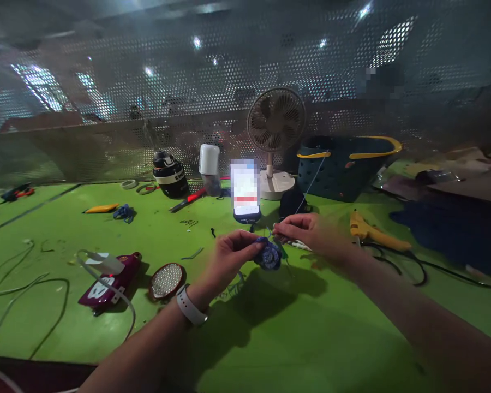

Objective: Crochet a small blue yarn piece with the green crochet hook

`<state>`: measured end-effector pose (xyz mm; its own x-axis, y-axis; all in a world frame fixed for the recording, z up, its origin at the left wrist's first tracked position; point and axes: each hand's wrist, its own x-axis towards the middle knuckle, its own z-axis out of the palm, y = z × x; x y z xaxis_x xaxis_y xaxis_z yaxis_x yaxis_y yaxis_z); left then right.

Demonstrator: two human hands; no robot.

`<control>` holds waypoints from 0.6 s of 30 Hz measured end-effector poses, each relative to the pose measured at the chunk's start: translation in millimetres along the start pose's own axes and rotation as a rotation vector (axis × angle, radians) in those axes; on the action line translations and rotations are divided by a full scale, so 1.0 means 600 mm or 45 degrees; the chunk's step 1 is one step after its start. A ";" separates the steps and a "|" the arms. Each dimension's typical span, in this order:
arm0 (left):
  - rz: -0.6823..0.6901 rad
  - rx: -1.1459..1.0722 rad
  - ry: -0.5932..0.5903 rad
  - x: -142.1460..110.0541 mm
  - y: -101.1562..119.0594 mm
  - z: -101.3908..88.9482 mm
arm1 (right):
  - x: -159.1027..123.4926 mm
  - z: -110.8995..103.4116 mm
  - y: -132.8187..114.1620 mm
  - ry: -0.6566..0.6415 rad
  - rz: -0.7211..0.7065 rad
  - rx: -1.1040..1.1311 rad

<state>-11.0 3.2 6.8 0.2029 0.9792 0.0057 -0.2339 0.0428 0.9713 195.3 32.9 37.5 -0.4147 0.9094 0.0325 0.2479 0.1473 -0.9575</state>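
Over the middle of the table, my left hand (239, 249) pinches a blue-purple crocheted piece (269, 255), rounded and layered like a flower, between thumb and fingers. Just right of it, my right hand (297, 230) is closed in a pinch at a thin strand of yarn (311, 185). That strand slopes down from the rim of the dark basket to my fingers. Whether a small tool is also in this pinch I cannot tell. Loose yarn ends hang below the crocheted piece. A dark ball-like bundle (292, 204) sits behind my right hand.
A lit phone (246, 191) stands ahead, with a fan (276, 120) and a dark basket (335, 169) behind. To the right lies a yellow glue gun (378, 232). Leftward are a purple power bank (110, 284), a cable, a round studded disc (167, 281) and a black jug (171, 174).
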 end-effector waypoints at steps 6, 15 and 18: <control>0.222 0.046 0.235 -0.005 0.005 0.005 | -0.017 0.035 -0.011 0.051 -0.075 -0.118; 0.095 -0.115 0.213 -0.006 0.002 0.010 | -0.020 0.059 0.003 0.249 -0.255 -0.333; 0.005 -0.165 0.180 -0.006 0.005 0.007 | -0.019 0.054 0.007 0.207 -0.263 -0.325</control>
<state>-8.3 -1.1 10.6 0.0685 0.9971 -0.0327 -0.3565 0.0551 0.9327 172.8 10.9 24.0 -0.3390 0.8974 0.2823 0.3926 0.4076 -0.8244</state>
